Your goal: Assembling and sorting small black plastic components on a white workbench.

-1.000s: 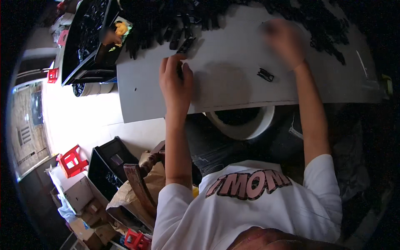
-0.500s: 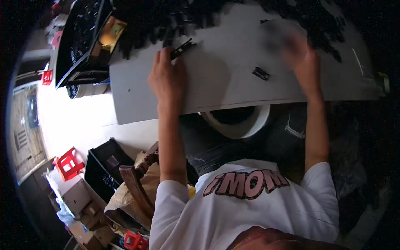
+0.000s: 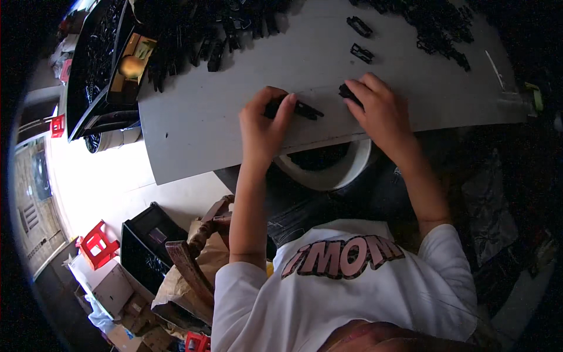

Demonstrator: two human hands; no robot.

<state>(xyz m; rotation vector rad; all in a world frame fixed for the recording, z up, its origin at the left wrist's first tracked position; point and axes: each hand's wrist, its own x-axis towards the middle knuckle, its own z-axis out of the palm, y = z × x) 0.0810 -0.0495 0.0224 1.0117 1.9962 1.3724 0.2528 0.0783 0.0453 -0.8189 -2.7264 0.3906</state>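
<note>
My left hand [image 3: 264,126] rests on the grey board [image 3: 193,129] and holds a long black plastic part [image 3: 305,110] that sticks out to the right of its fingers. My right hand [image 3: 381,111] is close beside it, its fingers closed on a small black part [image 3: 346,91] at the fingertips. The two hands are a short gap apart near the board's near edge. Two loose black parts [image 3: 360,53] lie farther up the board.
Heaps of black parts [image 3: 193,29] line the board's far edge, left and right [image 3: 437,26]. A black crate [image 3: 97,64] with a yellow box [image 3: 132,64] stands at the left. A white round tub [image 3: 328,170] sits below the board. A red stool [image 3: 97,243] and a brown paper bag [image 3: 187,276] stand on the floor.
Both hands drew in from the far side of the board toward its near edge and toward each other. The left hand brought a black part along; the right hand now grips one too.
</note>
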